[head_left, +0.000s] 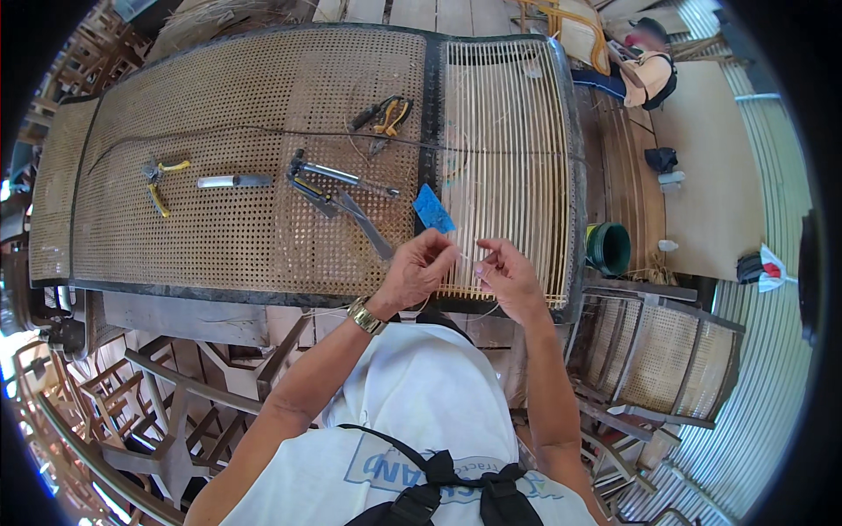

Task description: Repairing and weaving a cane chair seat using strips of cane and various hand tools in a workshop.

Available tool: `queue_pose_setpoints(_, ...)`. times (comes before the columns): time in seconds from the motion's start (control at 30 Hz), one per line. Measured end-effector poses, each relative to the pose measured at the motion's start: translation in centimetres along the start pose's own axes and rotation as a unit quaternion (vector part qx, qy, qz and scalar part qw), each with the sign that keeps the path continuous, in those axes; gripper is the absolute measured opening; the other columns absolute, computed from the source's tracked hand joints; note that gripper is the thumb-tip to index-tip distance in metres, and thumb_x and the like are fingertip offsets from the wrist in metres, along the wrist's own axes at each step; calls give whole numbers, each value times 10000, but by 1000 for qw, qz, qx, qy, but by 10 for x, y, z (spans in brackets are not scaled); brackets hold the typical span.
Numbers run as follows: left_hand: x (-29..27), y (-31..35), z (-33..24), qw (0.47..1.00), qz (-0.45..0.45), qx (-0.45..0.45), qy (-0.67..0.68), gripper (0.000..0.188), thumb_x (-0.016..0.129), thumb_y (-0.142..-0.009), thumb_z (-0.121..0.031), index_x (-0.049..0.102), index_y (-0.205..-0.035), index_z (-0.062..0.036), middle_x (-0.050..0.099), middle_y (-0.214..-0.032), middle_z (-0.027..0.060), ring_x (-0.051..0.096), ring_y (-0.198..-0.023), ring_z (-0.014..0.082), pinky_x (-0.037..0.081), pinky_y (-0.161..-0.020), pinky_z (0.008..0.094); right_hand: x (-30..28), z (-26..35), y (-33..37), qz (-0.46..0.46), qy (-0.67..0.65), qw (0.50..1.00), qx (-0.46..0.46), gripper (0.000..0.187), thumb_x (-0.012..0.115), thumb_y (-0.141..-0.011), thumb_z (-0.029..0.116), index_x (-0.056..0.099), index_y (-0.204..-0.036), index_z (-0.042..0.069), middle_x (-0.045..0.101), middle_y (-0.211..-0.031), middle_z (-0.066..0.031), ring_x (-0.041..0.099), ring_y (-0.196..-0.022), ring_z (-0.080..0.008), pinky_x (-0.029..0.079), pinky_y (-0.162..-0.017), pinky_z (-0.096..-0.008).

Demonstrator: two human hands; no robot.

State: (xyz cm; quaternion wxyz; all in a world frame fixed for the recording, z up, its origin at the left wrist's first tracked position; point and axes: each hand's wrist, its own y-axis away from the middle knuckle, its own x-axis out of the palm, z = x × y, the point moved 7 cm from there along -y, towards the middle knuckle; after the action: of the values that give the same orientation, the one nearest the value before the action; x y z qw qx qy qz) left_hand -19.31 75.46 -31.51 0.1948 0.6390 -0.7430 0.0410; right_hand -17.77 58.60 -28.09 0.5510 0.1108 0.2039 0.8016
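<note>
Near the right end of the long, black-framed woven cane panel [219,241], above its near edge, I pinched my left hand's [424,265] thumb and fingertips together on a thin, pale, flexible strand [463,255]. My right hand [506,279] was just beside, its thumb and forefinger apart. Under both ran straight, pale parallel cane lengths [504,167]. Beyond my left hand lay a flat blue rectangular piece [433,209]; toward the left edge, a flat grey metal blade [365,225].

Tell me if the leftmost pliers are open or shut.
Open: the pliers lie with yellow handles spread wide, one pointing right, one toward the picture's bottom.
</note>
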Motion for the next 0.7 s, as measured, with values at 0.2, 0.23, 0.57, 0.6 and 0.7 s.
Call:
queue_pose_setpoints(0.2, -12, -4, -20, 977, -174, 89, -87, 113, 698, -976, -110, 657, -975, -5, 662, -794, -9, 595, -717, 42, 507, -653, 236, 4, 6, 5, -98, 215, 972, -7, 182, 630, -998, 164, 687, -1039, -4, 683, -755, -54, 653, -665, -118, 515, -620, -293)
queue_pose_setpoints(0.23, -10, -6, -13, 984, -151, 76, -50, 108, 697, -976, -103, 671, -1008, -3, 689, -848, -4, 615, -777, 33, 519, -677, 231, 3, -6, 3, -94, 160, 982, 24, 187, 621, -1002, 162, 686, -1031, -11, 682, -754, -57, 651, -665, -116, 516, -621, -289)
queue_pose_setpoints(0.57, 29, -7, -29, 897, 44, 260, -355, 317, 732, -870, -75, 640, -1173, -55, 630, -1220, 141, 640, -1078, 353, 526, -933, 433, 25, -28, 28, -83, -185, 966, 161, 166, 591, -1031, 177, 596, -1124, 38, 584, -707, -22, 475, -523, -79, 348, -451, -228)
queue_pose_setpoints(0.6, 30, -12, -31, 897, 41, 260, -356, 317, 732, -870, -75, 640, -1173, -55, 630, -1220, 141, 640, -1078, 353, 526, -933, 433, 16, -25, 29, -124, -165, 968, 143, 151, 591, -1036, 179, 593, -1129, 60, 573, -706, -11, 445, -502, -69, 320, -432, -214)
queue_pose_setpoints(0.7, 2, -29, -23, 857, -70, 194, -472, 683, 831, -778, -223, 537, -1387, -123, 488, -1413, 183, 613, -1114, 388, 530, -907, 464, -29, -58, 27, -205, -150, 961, 109, 168, 581, -1046, 204, 586, -1132, 60, 598, -728, -31, 491, -509, -78, 364, -441, -223)
